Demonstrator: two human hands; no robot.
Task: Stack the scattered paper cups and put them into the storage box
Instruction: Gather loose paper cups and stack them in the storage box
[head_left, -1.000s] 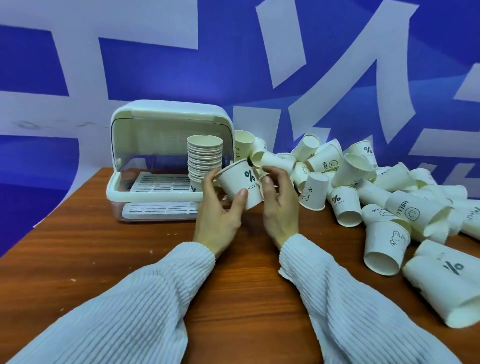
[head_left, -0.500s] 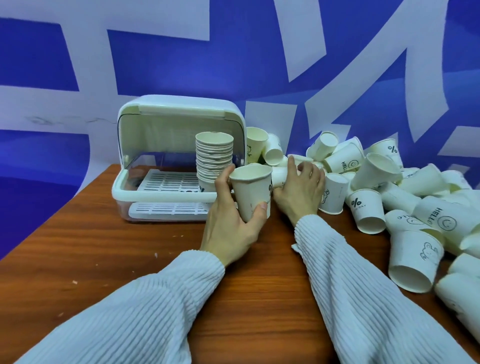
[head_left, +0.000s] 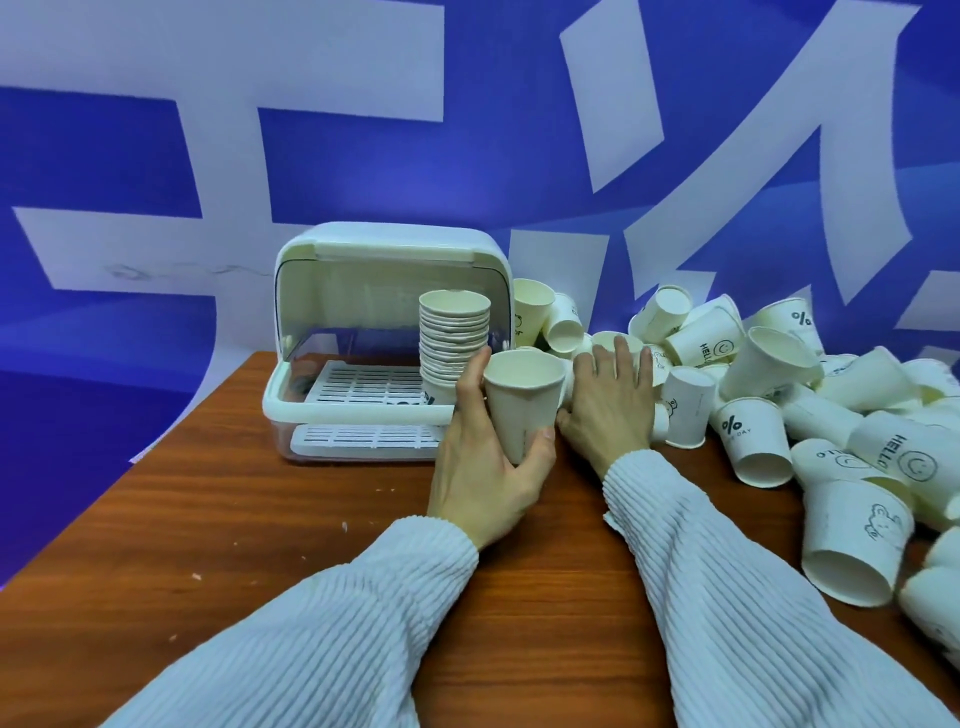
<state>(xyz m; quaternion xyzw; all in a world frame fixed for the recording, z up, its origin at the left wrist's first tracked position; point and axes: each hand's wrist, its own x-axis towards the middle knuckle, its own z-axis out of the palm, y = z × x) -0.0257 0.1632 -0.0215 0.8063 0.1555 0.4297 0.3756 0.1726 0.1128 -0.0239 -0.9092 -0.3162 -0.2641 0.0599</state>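
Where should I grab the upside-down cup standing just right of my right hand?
Grip the upside-down cup around its side wall, coming from above or from the front. It stands rim-down with the narrow base on top, other cups crowd behind it, and your right hand is beside it.

The storage box (head_left: 384, 332) is sitting at the back left of the surface (head_left: 260, 519), its front standing open. A stack of cups (head_left: 453, 343) is standing upright inside it, at its right end. Just before the box's right corner, the left hand (head_left: 483, 467) is holding one upright cup (head_left: 522, 400), with the right hand (head_left: 610, 405) lying just right of it. The heap of loose cups (head_left: 810, 415) is spreading from behind the right hand across the right side of the surface, most lying tipped or upside down.
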